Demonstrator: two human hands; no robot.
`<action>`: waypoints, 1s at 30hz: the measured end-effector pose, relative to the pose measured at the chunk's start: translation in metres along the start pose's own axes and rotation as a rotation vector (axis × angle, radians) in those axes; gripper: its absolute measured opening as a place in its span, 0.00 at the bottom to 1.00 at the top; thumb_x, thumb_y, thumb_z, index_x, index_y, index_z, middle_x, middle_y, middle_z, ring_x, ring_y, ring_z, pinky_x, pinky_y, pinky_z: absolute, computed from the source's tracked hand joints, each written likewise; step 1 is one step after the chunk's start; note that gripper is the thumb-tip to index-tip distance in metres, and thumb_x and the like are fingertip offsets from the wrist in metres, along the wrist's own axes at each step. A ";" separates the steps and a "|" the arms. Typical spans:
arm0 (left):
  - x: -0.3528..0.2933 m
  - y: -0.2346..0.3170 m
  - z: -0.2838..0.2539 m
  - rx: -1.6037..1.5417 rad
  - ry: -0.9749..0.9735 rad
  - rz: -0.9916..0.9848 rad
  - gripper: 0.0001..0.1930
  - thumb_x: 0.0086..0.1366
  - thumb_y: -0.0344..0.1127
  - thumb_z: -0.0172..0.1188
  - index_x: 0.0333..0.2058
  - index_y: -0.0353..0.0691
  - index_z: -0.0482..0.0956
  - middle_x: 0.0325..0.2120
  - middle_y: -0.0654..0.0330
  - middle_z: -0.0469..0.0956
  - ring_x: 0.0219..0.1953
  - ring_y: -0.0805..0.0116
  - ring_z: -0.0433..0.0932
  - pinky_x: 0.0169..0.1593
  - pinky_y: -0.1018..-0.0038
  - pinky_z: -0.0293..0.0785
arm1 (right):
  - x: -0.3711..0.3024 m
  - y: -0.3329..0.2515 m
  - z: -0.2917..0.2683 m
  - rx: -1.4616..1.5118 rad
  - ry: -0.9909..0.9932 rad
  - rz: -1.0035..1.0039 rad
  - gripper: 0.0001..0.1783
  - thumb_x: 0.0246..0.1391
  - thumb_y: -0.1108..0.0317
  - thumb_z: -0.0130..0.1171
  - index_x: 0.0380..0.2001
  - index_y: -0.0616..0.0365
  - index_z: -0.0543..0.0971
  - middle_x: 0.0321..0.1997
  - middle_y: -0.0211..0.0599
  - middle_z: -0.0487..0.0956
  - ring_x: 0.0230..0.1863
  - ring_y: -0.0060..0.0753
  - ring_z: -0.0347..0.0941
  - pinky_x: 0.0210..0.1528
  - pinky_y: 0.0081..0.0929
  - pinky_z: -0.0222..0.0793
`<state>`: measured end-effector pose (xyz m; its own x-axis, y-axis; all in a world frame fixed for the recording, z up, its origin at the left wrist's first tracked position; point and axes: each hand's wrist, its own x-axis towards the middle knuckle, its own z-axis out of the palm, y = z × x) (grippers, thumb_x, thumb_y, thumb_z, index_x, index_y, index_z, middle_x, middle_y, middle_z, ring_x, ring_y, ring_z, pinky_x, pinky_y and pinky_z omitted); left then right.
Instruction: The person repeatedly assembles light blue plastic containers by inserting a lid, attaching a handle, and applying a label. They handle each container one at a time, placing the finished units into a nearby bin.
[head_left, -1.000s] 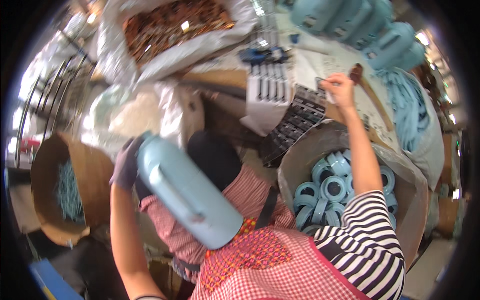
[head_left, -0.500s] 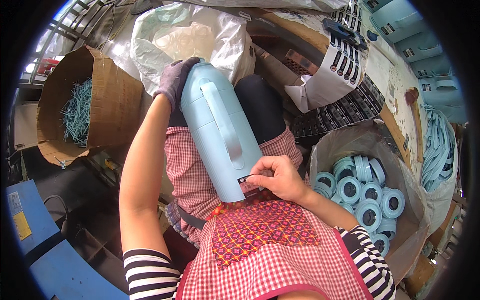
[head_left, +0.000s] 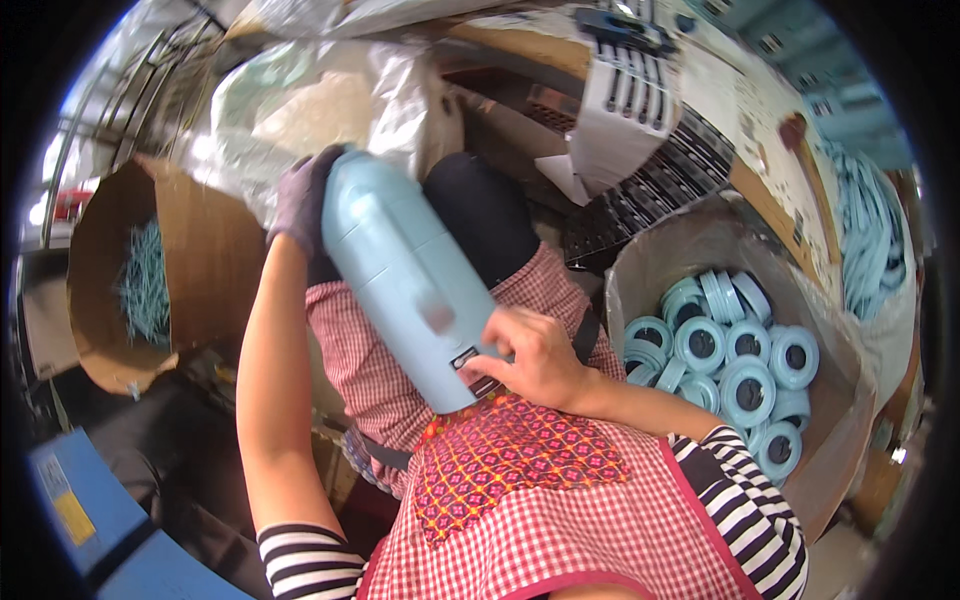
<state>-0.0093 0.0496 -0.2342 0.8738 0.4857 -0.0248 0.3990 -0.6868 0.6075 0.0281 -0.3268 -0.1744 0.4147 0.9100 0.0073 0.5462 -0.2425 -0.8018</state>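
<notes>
Purple glove on left hand [head_left: 300, 200], striped short sleeves, red checked apron

One pale blue flask body [head_left: 400, 290] lies between the two hands [head_left: 535, 360]. Right of the hands, one sack [head_left: 640, 270] holds about fourteen pale blue rings [head_left: 745, 385] that show. Left of the hands stands one cardboard drum [head_left: 200, 260] of thin blue strips, too many to count.

Ring-filled sack [head_left: 835, 400] close beside right hand [head_left: 530, 355]
</notes>
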 end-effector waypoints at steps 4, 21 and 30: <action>0.005 0.011 0.005 -0.682 0.049 -0.437 0.19 0.69 0.44 0.53 0.51 0.40 0.80 0.43 0.52 0.81 0.43 0.61 0.79 0.53 0.67 0.75 | -0.009 0.009 0.006 -0.035 0.145 -0.117 0.48 0.37 0.49 0.78 0.58 0.60 0.68 0.61 0.52 0.70 0.59 0.53 0.70 0.57 0.44 0.69; -0.129 -0.002 -0.062 -1.517 0.577 -0.453 0.23 0.72 0.53 0.45 0.53 0.42 0.75 0.52 0.54 0.77 0.52 0.58 0.76 0.60 0.59 0.70 | -0.290 0.312 -0.147 -0.954 0.251 1.464 0.24 0.53 0.66 0.61 0.53 0.60 0.70 0.49 0.56 0.78 0.53 0.60 0.75 0.53 0.46 0.74; -0.151 0.005 -0.035 -1.804 0.587 -0.390 0.27 0.71 0.55 0.47 0.53 0.36 0.76 0.54 0.51 0.78 0.57 0.53 0.74 0.63 0.56 0.67 | -0.306 0.327 -0.147 -0.913 0.007 1.387 0.20 0.52 0.69 0.64 0.48 0.62 0.75 0.48 0.54 0.81 0.52 0.57 0.78 0.51 0.46 0.77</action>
<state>-0.1493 -0.0082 -0.2001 0.4808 0.8060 -0.3453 -0.5286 0.5807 0.6192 0.1866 -0.7337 -0.3506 0.9198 -0.1530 -0.3614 0.0006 -0.9204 0.3911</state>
